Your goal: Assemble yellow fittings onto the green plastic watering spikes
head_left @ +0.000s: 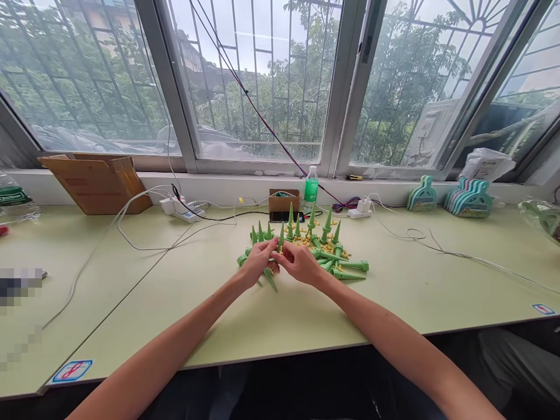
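My left hand [259,261] and my right hand [301,262] meet over the table, fingers closed around a green plastic watering spike [281,232] whose tip points up. Its lower part is hidden by my fingers. Behind my hands, several more green spikes [326,226] stand tip up. Others [350,275] lie on their sides to the right of my right hand, and one loose spike [270,280] lies just below my left hand. Small yellow plastic parts [341,251] are heaped among the spikes. Whether my fingers also hold a yellow part cannot be made out.
Behind the spikes are a phone [286,217], a small cardboard box [284,201] and a green-labelled bottle [311,188]. White cables [144,248] cross the table [210,344] near a power strip [188,213]. A large carton [98,184] stands left; turquoise plastic pieces [470,199] stand right.
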`<state>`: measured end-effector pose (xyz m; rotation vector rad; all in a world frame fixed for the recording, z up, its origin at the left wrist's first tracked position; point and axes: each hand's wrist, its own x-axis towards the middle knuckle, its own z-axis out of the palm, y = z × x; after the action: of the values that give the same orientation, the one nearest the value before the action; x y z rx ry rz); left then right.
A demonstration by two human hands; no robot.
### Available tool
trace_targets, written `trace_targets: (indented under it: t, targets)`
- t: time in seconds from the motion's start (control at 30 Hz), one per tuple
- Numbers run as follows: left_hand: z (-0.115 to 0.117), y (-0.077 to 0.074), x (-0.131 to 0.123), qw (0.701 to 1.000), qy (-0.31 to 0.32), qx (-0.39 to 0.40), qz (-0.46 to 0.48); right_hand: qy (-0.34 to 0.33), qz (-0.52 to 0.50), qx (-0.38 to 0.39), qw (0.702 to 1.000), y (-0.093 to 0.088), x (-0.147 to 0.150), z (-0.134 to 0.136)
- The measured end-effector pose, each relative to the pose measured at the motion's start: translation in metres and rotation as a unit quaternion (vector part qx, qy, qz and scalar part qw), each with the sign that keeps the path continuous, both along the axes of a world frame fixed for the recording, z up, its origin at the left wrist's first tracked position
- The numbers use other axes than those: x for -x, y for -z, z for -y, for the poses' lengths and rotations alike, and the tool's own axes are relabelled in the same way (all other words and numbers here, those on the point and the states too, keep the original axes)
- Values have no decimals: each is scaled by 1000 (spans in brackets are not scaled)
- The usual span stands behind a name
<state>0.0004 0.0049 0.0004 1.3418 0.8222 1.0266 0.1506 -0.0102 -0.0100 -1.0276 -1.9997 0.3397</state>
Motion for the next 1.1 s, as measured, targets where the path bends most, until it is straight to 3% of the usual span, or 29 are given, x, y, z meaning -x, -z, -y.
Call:
trace_targets:
  t: [0.27,0.5,0.67,0.93,1.1]
  targets:
    - [0,1,0,1000,2,-2,14,8,-8,-8,1000,1,0,-1]
    - [5,-9,0,999,5,-32,-8,14,-20,-23,999,2,-2,-4]
    - [5,-8,0,993,-54,-86,-53,24,-38,-21,999,1,-6,-8]
    - [4,-3,3,938,-163,-231,-203,72,-80,-53,993,1,-10,-14]
    - [4,0,0,911,-179,-267,-259,85,-77,-55,992,1,-9,-13]
